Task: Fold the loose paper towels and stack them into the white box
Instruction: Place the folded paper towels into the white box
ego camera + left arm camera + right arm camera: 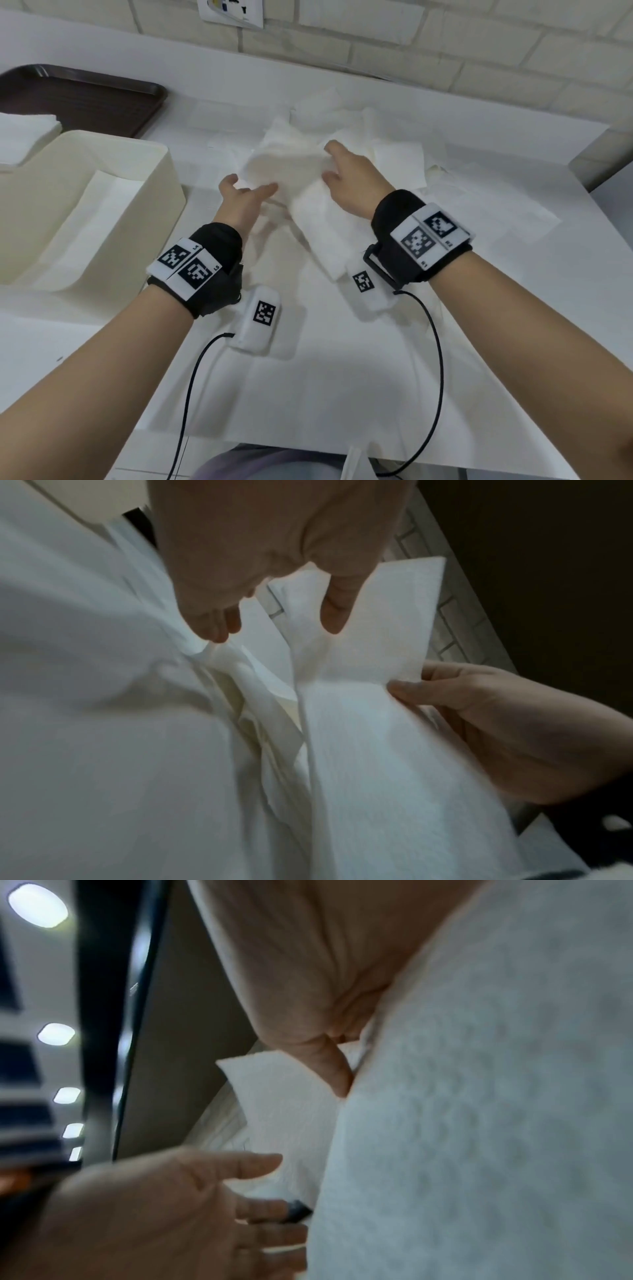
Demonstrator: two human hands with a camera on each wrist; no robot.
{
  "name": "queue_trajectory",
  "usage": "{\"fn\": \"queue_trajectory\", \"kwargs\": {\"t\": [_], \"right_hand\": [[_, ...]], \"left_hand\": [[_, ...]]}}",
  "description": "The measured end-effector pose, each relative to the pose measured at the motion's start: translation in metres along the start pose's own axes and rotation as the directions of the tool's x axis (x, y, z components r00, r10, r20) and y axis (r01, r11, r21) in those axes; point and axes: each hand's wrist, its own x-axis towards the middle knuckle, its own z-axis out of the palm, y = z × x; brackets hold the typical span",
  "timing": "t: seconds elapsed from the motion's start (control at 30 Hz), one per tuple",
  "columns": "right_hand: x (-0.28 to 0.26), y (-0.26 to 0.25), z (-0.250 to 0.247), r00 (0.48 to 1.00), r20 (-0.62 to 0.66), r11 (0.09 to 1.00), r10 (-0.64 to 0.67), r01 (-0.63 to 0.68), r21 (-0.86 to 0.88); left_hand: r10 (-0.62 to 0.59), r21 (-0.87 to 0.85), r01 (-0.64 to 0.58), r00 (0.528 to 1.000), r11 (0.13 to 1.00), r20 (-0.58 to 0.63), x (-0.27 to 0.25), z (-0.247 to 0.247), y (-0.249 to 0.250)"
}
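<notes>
A loose white paper towel (301,178) hangs lifted above the table's middle. My right hand (334,161) pinches its right edge between thumb and fingers; the left wrist view shows that pinch (407,688) on the towel (369,723). My left hand (251,183) reaches to the towel's left edge with thumb and fingers spread, and the fingertips (214,631) are at the sheet. The right wrist view is filled by the towel (479,1096), with my left hand (171,1204) blurred at the bottom left. The white box (164,178) stands at the left with a folded towel (102,212) in it.
More loose towels (394,150) lie crumpled behind the hands and spread to the right. A dark brown tray (85,99) sits at the back left, beside a white stack (24,133). A brick wall bounds the back. The table ends at the right.
</notes>
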Motion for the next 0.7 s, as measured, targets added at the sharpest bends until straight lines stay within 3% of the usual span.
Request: {"fn": "queue_trajectory", "kwargs": {"t": [0.07, 0.13, 0.2, 0.33, 0.47, 0.63, 0.7], "right_hand": [[0.002, 0.000, -0.002, 0.999, -0.004, 0.961, 0.044, -0.041, 0.274], [0.004, -0.002, 0.001, 0.994, 0.046, 0.892, 0.103, -0.112, 0.438], [0.007, -0.004, 0.009, 0.985, 0.102, 0.801, 0.141, -0.174, 0.573], [0.010, -0.008, 0.018, 0.972, 0.160, 0.646, 0.169, -0.232, 0.727], [0.017, -0.013, 0.018, 0.977, 0.190, 0.686, 0.101, -0.207, 0.697], [0.034, -0.018, 0.005, 0.994, 0.047, 0.691, 0.094, -0.099, 0.716], [0.040, -0.020, -0.001, 0.998, 0.032, 0.729, 0.047, -0.056, 0.682]], "left_hand": [[-0.007, 0.016, 0.007, 0.999, 1.000, 0.041, -0.004, -0.002, 0.004], [0.012, 0.092, -0.019, 0.997, 0.996, 0.078, -0.009, -0.003, 0.007], [0.080, 0.210, -0.090, 0.995, 0.973, 0.059, -0.015, -0.002, 0.011], [0.119, 0.287, -0.136, 0.990, 0.948, 0.077, -0.022, -0.007, 0.017], [0.099, 0.356, -0.131, 0.989, 0.925, 0.106, -0.031, -0.020, 0.023], [0.070, 0.444, -0.139, 0.983, 0.885, 0.169, -0.043, -0.037, 0.031], [0.075, 0.406, -0.131, 0.986, 0.904, 0.151, -0.050, -0.044, 0.034]]}}
